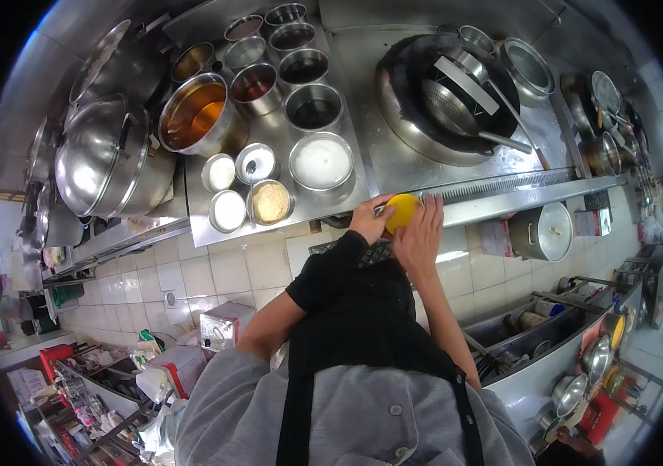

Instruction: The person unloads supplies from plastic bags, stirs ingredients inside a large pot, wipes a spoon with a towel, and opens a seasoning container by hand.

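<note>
In front of my waist, at the stove's front edge, I hold a flat, round yellow disc [402,213], which may be a lid or a sponge. My left hand [370,220] grips its left side, thumb on the face turned to me. The fingers of my right hand [422,233] are pressed against its right side. Just beyond is the slotted metal drain strip [487,186] along the counter front. Left of my hands stand small metal bowls, one with a tan powder [272,203] and a wider pot of white contents [321,161].
A large black wok [393,85] on the stove holds a perforated strainer [456,109] with its handle pointing right. Several round pots of dark liquids and an orange oil pot [196,116] crowd the left counter. A lidded pot [543,231] stands below the counter at right.
</note>
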A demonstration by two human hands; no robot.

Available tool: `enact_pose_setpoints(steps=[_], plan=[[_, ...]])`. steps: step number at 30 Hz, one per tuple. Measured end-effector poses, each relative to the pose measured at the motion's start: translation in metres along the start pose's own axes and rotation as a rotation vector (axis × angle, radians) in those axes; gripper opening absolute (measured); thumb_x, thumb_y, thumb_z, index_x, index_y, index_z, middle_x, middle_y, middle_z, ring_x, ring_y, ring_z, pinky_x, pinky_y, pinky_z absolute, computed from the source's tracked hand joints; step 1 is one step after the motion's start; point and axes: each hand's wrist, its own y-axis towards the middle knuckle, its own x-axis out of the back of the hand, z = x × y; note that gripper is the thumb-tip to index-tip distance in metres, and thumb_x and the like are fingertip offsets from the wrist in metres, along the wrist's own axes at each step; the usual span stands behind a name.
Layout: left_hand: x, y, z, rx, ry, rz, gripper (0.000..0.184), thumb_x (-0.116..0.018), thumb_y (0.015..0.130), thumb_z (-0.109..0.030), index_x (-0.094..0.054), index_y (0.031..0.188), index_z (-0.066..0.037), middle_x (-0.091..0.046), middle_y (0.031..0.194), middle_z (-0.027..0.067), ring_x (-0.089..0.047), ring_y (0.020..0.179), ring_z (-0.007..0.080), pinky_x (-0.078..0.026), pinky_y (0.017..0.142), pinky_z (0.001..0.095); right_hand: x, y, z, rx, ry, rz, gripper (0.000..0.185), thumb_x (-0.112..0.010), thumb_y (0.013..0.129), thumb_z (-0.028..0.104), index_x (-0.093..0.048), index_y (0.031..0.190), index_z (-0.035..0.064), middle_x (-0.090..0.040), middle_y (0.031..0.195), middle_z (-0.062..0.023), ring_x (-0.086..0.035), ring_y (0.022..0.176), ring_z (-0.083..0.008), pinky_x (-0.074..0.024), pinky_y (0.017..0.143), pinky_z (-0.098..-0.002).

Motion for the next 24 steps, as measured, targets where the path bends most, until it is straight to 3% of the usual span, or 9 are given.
enact_pose_setpoints(steps=[7,10,15,16,17,18,20,22,24], plan=[[0.001,-0.006,-0.016,0.153,-0.005,0.029,0.036,-0.062,0.099,-0.008,-0.067,0.136,-0.006,-0.076,0.107,0.0072,-0.066,0.084,0.0106,-0.058,0.076,0.0291,-0.026,0.015,-0.007,0.068,0.015,-0.025,0.063,-0.052,0.101,0.035,-0.043,0.148,-0.0062,-0.041,0.156,-0.0249,-0.042,0.14,-0.0483,-0.0364,0.111,-0.0558],[-0.004,0.0,0.008,-0.282,0.214,-0.077,0.038,-0.063,0.097,-0.006,-0.067,0.135,-0.006,-0.075,0.106,0.0075,-0.066,0.085,0.0107,-0.057,0.074,0.0286,-0.028,0.008,-0.006,0.06,0.003,-0.034,0.062,-0.051,0.102,0.035,-0.044,0.148,-0.0047,-0.045,0.155,-0.0236,-0.047,0.135,-0.0468,-0.0413,0.105,-0.0536],[0.026,0.018,0.048,-0.037,0.071,0.141,0.051,-0.063,0.092,0.001,-0.062,0.142,-0.005,-0.073,0.105,0.0084,-0.069,0.088,0.013,-0.059,0.077,0.0284,-0.025,0.02,-0.014,0.019,0.197,0.022,0.059,-0.056,0.099,0.039,-0.053,0.137,-0.0052,-0.055,0.141,-0.0241,-0.056,0.119,-0.0422,-0.0441,0.102,-0.0492],[0.025,0.01,0.012,0.272,-0.333,0.228,0.054,-0.061,0.092,0.003,-0.056,0.146,-0.003,-0.072,0.113,0.0087,-0.071,0.091,0.0168,-0.061,0.078,0.0299,-0.026,0.013,-0.017,0.048,0.207,-0.029,0.058,-0.056,0.099,0.039,-0.053,0.138,-0.0045,-0.053,0.142,-0.0263,-0.054,0.124,-0.0426,-0.0417,0.107,-0.0507],[0.029,0.015,0.036,0.247,-0.355,0.259,0.053,-0.058,0.094,0.003,-0.054,0.147,-0.003,-0.07,0.123,0.0102,-0.073,0.093,0.0211,-0.063,0.079,0.0321,-0.023,0.012,-0.027,0.203,0.182,0.053,0.064,-0.059,0.097,0.042,-0.051,0.141,-0.0046,-0.048,0.147,-0.0286,-0.051,0.128,-0.0454,-0.0397,0.111,-0.0528],[0.026,0.011,0.008,0.253,-0.385,0.308,0.046,-0.063,0.104,-0.017,-0.054,0.147,-0.004,-0.069,0.124,0.0125,-0.074,0.095,0.022,-0.065,0.079,0.0369,-0.013,0.005,-0.027,0.117,0.246,0.02,0.077,-0.067,0.09,0.048,-0.048,0.146,-0.001,-0.043,0.151,-0.0283,-0.048,0.131,-0.0485,-0.0416,0.11,-0.0551],[0.022,0.008,0.001,0.235,-0.389,0.303,0.047,-0.06,0.106,-0.02,-0.051,0.151,-0.007,-0.064,0.133,0.0132,-0.071,0.106,0.0269,-0.065,0.082,0.0389,-0.008,-0.012,-0.031,0.092,0.313,0.017,0.087,-0.076,0.08,0.046,-0.044,0.151,0.0075,-0.04,0.151,-0.0285,-0.049,0.129,-0.0499,-0.0456,0.105,-0.0568],[0.023,0.007,-0.022,0.258,-0.104,0.318,0.046,-0.053,0.109,-0.031,-0.051,0.152,-0.015,-0.063,0.135,0.0106,-0.066,0.115,0.0235,-0.064,0.077,0.0345,0.001,-0.024,-0.035,-0.017,0.309,0.137,0.088,-0.08,0.077,0.038,-0.041,0.152,0.013,-0.04,0.15,-0.0276,-0.048,0.129,-0.0505,-0.0457,0.107,-0.0545],[0.036,0.013,-0.039,-0.222,0.826,0.291,0.05,-0.048,0.111,-0.036,-0.053,0.149,-0.004,-0.064,0.139,0.0128,-0.062,0.122,0.0206,-0.052,0.098,0.0345,-0.003,-0.021,-0.036,-0.098,0.382,0.14,0.09,-0.083,0.075,0.033,-0.04,0.153,0.0162,-0.04,0.148,-0.0267,-0.048,0.129,-0.0501,-0.0466,0.107,-0.0524]])
